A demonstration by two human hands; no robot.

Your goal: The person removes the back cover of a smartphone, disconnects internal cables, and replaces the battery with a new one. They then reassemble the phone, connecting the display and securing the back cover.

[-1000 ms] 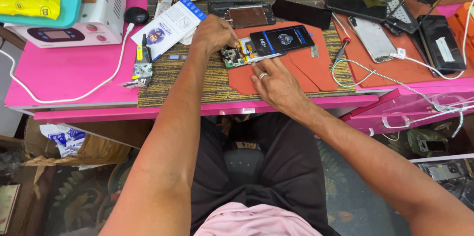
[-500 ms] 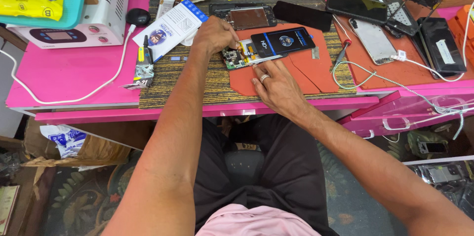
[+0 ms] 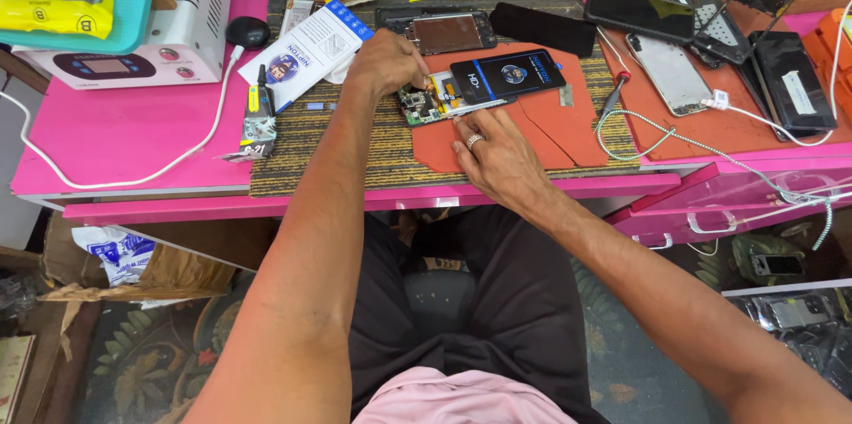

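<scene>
**Two hands on an opened phone at a pink bench**

The opened phone lies near the top left corner of the red-brown work mat, its green circuit board bared at the left end and its dark screen panel tilted up toward the right. The left hand sits at the mat's upper left edge, fingers curled tight and pinched down onto the circuit-board end of the phone; whether a small tool is in the pinch cannot be told. The right hand rests lower on the mat, nearly flat, fingers spread loosely, with fingertips pressing the phone's near edge and a ring on one finger. It grasps nothing. Left of the mat lie a small glue tube and a white and blue packet. Right of the mat a white braided cable loops past several other phones. Further left of the mat stands a white heating machine on the pink table.
</scene>
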